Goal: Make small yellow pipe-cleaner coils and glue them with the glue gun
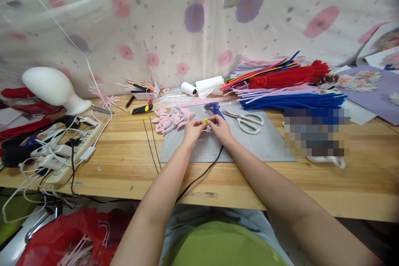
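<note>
Over the grey cutting mat (pixel 258 145), both hands meet with their fingertips pinched on a small yellow piece (pixel 205 121), whose exact kind I cannot make out. My left hand (pixel 193 130) holds it from the left, and my right hand (pixel 220 128) from the right. Just behind the right hand lies a blue glue gun (pixel 213 108), its black cord running toward the table's front edge. Scissors (pixel 249 123) with pale handles rest to the right of it. Pink petal-shaped pieces (pixel 170 120) are heaped left of the hands.
Bundles of red (pixel 289 75) and blue pipe cleaners (pixel 289 101) are stacked at the back right. Two dark wires (pixel 150 143) lie left of the mat. A yellow-black utility knife (pixel 141 109), a power strip (pixel 77 147) and a white foam head (pixel 51 85) are further left.
</note>
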A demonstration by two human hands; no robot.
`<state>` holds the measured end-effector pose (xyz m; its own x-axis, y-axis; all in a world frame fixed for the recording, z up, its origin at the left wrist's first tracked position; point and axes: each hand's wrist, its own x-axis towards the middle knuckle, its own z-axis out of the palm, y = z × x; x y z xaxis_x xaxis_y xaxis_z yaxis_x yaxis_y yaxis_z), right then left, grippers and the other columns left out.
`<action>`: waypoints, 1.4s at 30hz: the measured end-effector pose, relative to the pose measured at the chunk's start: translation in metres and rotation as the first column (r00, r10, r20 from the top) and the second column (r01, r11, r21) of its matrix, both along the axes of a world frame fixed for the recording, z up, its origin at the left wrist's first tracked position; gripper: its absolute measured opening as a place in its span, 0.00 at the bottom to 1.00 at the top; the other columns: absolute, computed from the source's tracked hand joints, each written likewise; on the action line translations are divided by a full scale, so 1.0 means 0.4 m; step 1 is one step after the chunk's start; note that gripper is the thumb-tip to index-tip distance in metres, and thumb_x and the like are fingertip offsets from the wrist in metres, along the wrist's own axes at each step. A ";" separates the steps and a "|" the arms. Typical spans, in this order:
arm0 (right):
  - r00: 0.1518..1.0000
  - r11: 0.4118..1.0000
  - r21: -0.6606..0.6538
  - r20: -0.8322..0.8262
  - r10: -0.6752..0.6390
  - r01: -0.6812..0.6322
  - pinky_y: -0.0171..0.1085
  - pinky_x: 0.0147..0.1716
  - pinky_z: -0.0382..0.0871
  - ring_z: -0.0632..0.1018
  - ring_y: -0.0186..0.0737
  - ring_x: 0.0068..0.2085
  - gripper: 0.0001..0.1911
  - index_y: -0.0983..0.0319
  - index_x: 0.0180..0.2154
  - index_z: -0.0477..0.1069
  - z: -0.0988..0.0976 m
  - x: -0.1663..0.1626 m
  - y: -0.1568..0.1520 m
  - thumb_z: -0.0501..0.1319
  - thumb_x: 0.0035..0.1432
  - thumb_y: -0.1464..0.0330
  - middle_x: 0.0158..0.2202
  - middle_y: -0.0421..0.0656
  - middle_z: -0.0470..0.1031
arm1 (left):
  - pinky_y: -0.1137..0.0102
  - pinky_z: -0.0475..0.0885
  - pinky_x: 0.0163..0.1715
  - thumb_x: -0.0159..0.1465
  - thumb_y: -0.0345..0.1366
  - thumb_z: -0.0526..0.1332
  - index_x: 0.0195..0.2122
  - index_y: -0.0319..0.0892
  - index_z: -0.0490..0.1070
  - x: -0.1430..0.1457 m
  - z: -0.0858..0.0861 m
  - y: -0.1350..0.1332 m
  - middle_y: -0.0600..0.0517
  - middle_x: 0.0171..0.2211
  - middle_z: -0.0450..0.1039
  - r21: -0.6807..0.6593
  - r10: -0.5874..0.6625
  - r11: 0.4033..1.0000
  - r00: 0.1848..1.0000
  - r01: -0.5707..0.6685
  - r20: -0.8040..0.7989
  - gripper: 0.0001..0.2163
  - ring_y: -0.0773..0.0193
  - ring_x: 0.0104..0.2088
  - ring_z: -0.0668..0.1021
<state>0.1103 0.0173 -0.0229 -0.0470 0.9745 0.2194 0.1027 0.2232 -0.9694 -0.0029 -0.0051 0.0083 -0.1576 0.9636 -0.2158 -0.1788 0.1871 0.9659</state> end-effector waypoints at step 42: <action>0.881 0.902 -0.345 -0.466 0.074 -0.259 0.30 0.25 0.59 0.69 0.28 0.26 0.17 0.62 0.25 0.66 0.032 -0.004 -0.016 0.69 0.31 0.66 0.25 0.36 0.70 | 0.70 0.70 0.27 0.48 0.35 0.66 0.24 0.37 0.69 -0.033 0.014 0.006 0.53 0.21 0.71 -0.028 -0.121 0.993 0.975 0.118 -0.184 0.08 0.67 0.25 0.74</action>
